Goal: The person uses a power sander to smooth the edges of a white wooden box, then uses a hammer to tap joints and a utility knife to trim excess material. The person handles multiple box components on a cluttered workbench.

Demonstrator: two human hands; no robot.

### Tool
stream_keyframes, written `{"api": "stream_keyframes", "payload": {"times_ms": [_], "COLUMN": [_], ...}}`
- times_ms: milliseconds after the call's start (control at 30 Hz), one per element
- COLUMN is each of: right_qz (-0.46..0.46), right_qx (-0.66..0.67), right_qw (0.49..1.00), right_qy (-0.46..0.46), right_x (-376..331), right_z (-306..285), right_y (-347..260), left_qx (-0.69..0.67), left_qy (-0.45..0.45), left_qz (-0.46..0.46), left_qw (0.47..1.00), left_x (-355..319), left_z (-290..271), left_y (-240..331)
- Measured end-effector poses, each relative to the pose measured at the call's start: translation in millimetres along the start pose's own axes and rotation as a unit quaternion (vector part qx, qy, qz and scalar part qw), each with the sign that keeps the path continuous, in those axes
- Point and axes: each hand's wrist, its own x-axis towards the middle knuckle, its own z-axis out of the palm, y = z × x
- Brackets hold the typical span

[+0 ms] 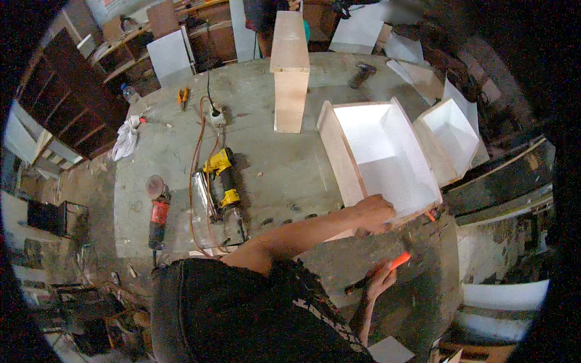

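Lying well left of the fingers is a yellow nailer (223,175); nearer them, the black shirt (242,311) carries pale print (327,316), too blurred to read. Fingers of the left hand (376,213) bunch at the near edge of the drawer (340,152); whether they pinch anything, I cannot tell. The drawer, pale wood outside, white inside, spreads beyond them. The right hand (380,279) wraps its fingers around an orange tool (400,261).
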Motion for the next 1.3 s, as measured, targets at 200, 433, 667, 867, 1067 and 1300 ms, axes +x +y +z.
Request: {"api": "stream_keyframes", "payload": {"times_ms": [200, 433, 667, 867, 1067, 1300], "right_qz": [-0.024, -0.096, -0.242, -0.277, -0.205, -0.239], "right_qx": [-0.257, -0.273, -0.305, -0.378, -0.36, -0.324], "right_qw": [0.921, 0.853, 0.822, 0.744, 0.747, 0.781], "right_qy": [-0.293, -0.435, -0.415, -0.477, -0.52, -0.478], "right_x": [-43, -35, -10, -4, 10, 20], "right_z": [45, 215, 266, 246, 246, 258], "right_y": [-1, 41, 51, 73, 91, 108], "left_qx": [0.076, 0.193, 0.285, 0.237, 0.296, 0.274], "left_qy": [0.304, 0.548, 0.342, 0.253, 0.196, 0.299], "left_qz": [-0.141, -0.41, -0.585, -0.701, -0.641, -0.531], "left_qw": [0.939, 0.703, 0.678, 0.624, 0.681, 0.744], "left_x": [-188, -373, -444, -461, -489, -420], "left_z": [-79, -254, -350, -394, -424, -401], "left_y": [-69, -214, -388, -519, -615, -584]}}
